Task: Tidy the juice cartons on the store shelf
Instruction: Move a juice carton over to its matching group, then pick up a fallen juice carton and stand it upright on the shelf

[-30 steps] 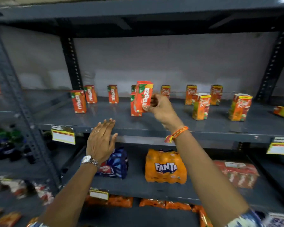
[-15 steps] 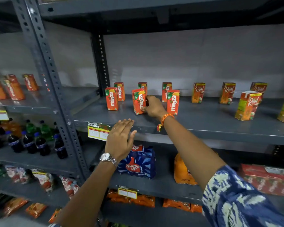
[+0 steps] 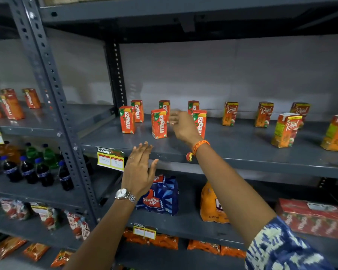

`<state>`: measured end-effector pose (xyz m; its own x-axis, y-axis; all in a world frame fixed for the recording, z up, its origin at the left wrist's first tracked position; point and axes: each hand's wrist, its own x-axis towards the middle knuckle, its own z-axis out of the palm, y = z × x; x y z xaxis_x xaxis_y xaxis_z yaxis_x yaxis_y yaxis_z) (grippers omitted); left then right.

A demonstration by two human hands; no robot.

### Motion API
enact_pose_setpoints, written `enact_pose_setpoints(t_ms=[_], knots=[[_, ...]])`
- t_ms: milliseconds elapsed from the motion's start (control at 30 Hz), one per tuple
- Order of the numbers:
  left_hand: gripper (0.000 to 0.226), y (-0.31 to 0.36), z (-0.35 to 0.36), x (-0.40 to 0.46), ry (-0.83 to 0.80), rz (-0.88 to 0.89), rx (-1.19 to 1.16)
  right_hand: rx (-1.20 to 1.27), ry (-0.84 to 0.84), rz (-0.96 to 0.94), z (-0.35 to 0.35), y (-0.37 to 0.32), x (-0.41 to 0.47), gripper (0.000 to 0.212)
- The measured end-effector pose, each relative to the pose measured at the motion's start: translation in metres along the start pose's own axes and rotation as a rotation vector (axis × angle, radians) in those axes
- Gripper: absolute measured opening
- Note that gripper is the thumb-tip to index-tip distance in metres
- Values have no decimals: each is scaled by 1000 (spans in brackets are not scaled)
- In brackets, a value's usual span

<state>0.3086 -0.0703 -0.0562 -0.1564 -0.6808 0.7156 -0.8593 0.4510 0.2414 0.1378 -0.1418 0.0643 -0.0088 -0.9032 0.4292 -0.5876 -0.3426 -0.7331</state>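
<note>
Several orange-red Maaza cartons stand upright in two rows on the grey metal shelf [image 3: 232,151]. The front row has one carton at the left [image 3: 127,119], one in the middle [image 3: 159,123], and one [image 3: 201,121] partly behind my wrist. My right hand [image 3: 181,126] hovers just right of the middle carton, fingers apart and blurred, holding nothing. My left hand [image 3: 139,170] is flat and open in front of the shelf's front edge, empty. Several orange Real cartons [image 3: 286,130] stand further right on the same shelf.
A perforated grey upright [image 3: 53,106] divides this bay from the left one, which holds more Maaza cartons [image 3: 12,106] and dark bottles [image 3: 27,170]. Below lie a Thums Up pack [image 3: 162,195], an orange pack [image 3: 213,207] and a red pack [image 3: 316,217]. A price tag [image 3: 110,159] hangs off the shelf edge.
My right hand set the Maaza carton down in the front row and has let go of it, fingers now spread beside it. The view shifted; my left hand stayed open by the shelf edge.
</note>
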Motion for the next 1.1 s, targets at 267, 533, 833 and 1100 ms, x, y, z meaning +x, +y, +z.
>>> enact_pose_setpoints(t_ms=[267, 533, 833, 1100], knots=[[48, 79, 35, 3, 46, 155, -6, 182, 392, -221, -133, 8, -51, 32], [48, 210, 94, 15, 44, 307, -81, 183, 797, -48, -305, 86, -111, 36], [48, 293, 130, 20, 55, 273, -87, -478, 889, 372, -456, 198, -167, 25], [52, 293, 141, 18, 84, 221, -52, -789, 458, 841, -487, 252, -176, 58]])
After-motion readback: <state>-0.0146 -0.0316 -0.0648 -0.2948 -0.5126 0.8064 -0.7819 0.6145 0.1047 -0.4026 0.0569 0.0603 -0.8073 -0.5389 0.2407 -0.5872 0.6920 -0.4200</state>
